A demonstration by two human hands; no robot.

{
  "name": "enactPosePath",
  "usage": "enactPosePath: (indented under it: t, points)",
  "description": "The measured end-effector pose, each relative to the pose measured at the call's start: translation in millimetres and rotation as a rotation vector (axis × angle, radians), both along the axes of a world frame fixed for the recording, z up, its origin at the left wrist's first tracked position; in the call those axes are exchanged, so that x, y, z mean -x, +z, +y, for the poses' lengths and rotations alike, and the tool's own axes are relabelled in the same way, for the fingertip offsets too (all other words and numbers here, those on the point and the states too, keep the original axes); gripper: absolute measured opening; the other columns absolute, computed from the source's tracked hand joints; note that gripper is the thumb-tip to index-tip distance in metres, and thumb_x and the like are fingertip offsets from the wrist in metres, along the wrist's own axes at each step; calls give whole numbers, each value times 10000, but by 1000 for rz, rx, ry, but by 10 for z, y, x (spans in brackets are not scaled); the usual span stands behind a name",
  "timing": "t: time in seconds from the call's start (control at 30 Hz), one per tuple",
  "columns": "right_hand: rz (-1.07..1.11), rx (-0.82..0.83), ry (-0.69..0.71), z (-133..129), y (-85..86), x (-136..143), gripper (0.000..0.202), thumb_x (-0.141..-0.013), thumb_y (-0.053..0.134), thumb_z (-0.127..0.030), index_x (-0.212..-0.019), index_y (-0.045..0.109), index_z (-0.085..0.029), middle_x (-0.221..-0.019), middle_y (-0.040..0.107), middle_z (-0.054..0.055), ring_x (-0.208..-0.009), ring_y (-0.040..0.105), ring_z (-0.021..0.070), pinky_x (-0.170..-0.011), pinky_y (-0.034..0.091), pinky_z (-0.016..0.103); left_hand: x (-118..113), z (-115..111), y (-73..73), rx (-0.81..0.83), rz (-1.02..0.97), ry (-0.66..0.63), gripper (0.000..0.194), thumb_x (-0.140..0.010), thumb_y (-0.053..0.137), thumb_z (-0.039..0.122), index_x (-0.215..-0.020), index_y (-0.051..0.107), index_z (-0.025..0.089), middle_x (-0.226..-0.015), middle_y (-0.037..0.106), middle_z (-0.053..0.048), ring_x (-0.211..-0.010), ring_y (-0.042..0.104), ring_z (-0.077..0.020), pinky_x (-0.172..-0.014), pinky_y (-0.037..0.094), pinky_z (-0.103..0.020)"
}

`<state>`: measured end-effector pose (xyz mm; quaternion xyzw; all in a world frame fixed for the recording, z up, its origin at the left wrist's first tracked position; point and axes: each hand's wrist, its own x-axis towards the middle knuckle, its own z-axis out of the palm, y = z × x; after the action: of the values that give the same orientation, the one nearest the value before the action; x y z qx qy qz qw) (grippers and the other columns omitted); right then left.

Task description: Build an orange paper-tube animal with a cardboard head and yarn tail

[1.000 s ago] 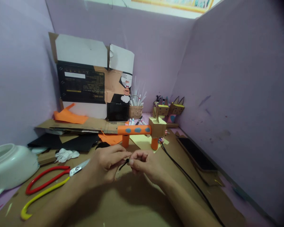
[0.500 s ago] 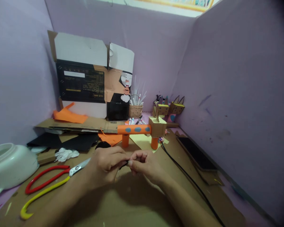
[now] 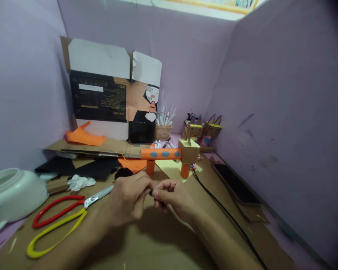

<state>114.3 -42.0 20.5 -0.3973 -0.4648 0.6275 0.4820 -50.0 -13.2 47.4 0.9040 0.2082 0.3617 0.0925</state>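
Note:
My left hand [image 3: 131, 195] and my right hand [image 3: 171, 195] meet fingertip to fingertip over the cardboard sheet. Between their pinched fingers is a small black piece [image 3: 151, 192], mostly hidden, so its kind cannot be made out. Just behind them stands a craft animal with an orange tube body [image 3: 169, 154], blue spots, orange tube legs and a cardboard box head [image 3: 189, 153]. Left of my left hand lie scissors [image 3: 86, 203] with one red and one yellow handle. A round black piece [image 3: 124, 173] rests behind my left hand.
A white pot [image 3: 15, 195] stands at the left edge, near crumpled white tissue [image 3: 81, 182] and black card [image 3: 79, 167]. A phone [image 3: 236, 183] lies at right, beside a black cable [image 3: 228, 213]. An unfolded box [image 3: 98, 97] leans on the back wall near a pen basket [image 3: 163, 132].
The black strip stuck out below my left fingers before; now only a small bit shows between the fingertips. My left hand has turned slightly. The whole view has shifted a little.

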Motion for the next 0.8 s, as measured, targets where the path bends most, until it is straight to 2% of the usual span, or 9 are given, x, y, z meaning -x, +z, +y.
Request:
enactPosePath:
  t: [0.3,0.6,0.7,0.8]
  points:
    - [99,22,9,-3,17,12,166,-609,696,-281,-567,642,-129,-446,605,-7,-361,474,59,-362,347,169,-20,-26,12,42,-19,-10,167,-802,416,70,-750,548,157,-676,519,-19,-616,474,-117,-565,350,-234]
    - [56,-8,-55,-14,5,30,123,-596,667,-242,-549,615,-141,-405,563,-30,-343,434,54,-357,319,171,-38,-28,0,100,-60,-14,167,-797,427,78,-726,559,150,-679,528,-19,-617,484,-110,-564,358,-230]
    - [27,-11,-99,4,19,28,127,-589,659,-247,-541,604,-143,-393,543,-39,-339,414,51,-358,312,174,-57,-36,29,255,-93,31,184,-794,430,112,-694,579,149,-688,561,-26,-647,526,-120,-591,393,-235]
    - [14,-10,-133,22,27,12,133,-607,649,-251,-545,595,-146,-401,537,-42,-351,411,51,-361,306,173,-92,-30,61,666,-128,140,164,-776,469,214,-850,598,143,-843,616,-52,-533,531,-92,-500,410,-227]
